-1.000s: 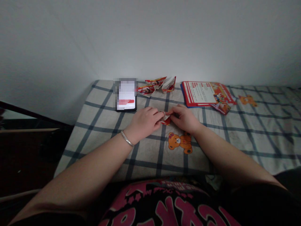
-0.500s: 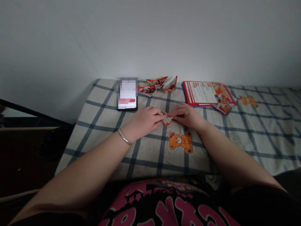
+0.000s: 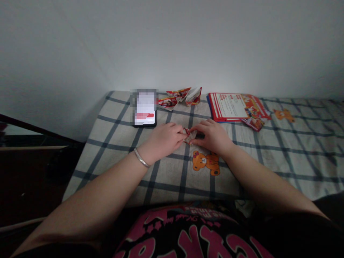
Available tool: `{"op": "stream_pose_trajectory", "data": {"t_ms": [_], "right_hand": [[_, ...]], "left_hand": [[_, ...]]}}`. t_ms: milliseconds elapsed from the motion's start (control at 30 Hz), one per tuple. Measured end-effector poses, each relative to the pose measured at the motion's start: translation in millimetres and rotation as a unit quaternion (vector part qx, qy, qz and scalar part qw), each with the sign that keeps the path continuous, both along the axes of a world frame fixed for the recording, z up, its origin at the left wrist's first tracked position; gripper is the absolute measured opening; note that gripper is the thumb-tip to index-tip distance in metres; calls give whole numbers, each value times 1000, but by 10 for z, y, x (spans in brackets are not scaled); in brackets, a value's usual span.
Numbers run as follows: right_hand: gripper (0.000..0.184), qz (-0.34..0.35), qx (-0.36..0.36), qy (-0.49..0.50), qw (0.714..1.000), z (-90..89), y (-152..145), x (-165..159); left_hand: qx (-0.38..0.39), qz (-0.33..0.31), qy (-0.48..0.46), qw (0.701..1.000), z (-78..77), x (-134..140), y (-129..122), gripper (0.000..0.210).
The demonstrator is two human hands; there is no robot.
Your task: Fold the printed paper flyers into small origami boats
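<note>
Between my hands, low on the checked cloth, is a small piece of folded red-and-white paper (image 3: 191, 136). My left hand (image 3: 167, 137) is closed on its left side, fingertips pressing it down. From the right, my right hand (image 3: 212, 135) grips the paper's edges, its index finger at the upper edge and its thumb at the lower one. Part of the paper is hidden under the left fingers. Beyond the hands stand folded red paper shapes (image 3: 176, 98) with printed pictures.
A phone (image 3: 146, 107) with a lit, partly blurred screen lies at the back left. At the back right is a stack of red-bordered printed sheets (image 3: 232, 106), with a small folded packet (image 3: 253, 124) at its front edge. The checked cloth (image 3: 166, 179) reaches the wall (image 3: 172, 46).
My right thumb and index finger have moved from a close pinch to a wider hold around the paper. The paper's visible folds have shifted. My left hand stays almost in place.
</note>
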State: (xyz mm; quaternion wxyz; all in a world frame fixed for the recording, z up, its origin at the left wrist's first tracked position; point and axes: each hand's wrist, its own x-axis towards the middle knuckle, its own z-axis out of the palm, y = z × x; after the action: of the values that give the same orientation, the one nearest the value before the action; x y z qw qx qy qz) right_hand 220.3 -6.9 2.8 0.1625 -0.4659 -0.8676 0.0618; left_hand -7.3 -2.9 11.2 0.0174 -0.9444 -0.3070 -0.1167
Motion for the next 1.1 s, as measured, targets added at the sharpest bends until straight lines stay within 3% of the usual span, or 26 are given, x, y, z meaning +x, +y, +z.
{"op": "stream_pose_trajectory", "data": {"t_ms": [167,467,667,1100], "right_hand": [[46,-23,32,-73,997,55,-83,-39],[38,6,67,-191,979,140,-197,-178],[40,19,63,-137,988,59,-143,-130],[51,51,57,-77,994,2,-58,-84]], "left_hand": [[-17,18,-19,1000,0,18,-10,17],[-11,84,-56,995,-109,81,-46,15],[16,120,-74,990,-161,86,-88,33],[-47,106,-175,978,-185,40,8,14]]}}
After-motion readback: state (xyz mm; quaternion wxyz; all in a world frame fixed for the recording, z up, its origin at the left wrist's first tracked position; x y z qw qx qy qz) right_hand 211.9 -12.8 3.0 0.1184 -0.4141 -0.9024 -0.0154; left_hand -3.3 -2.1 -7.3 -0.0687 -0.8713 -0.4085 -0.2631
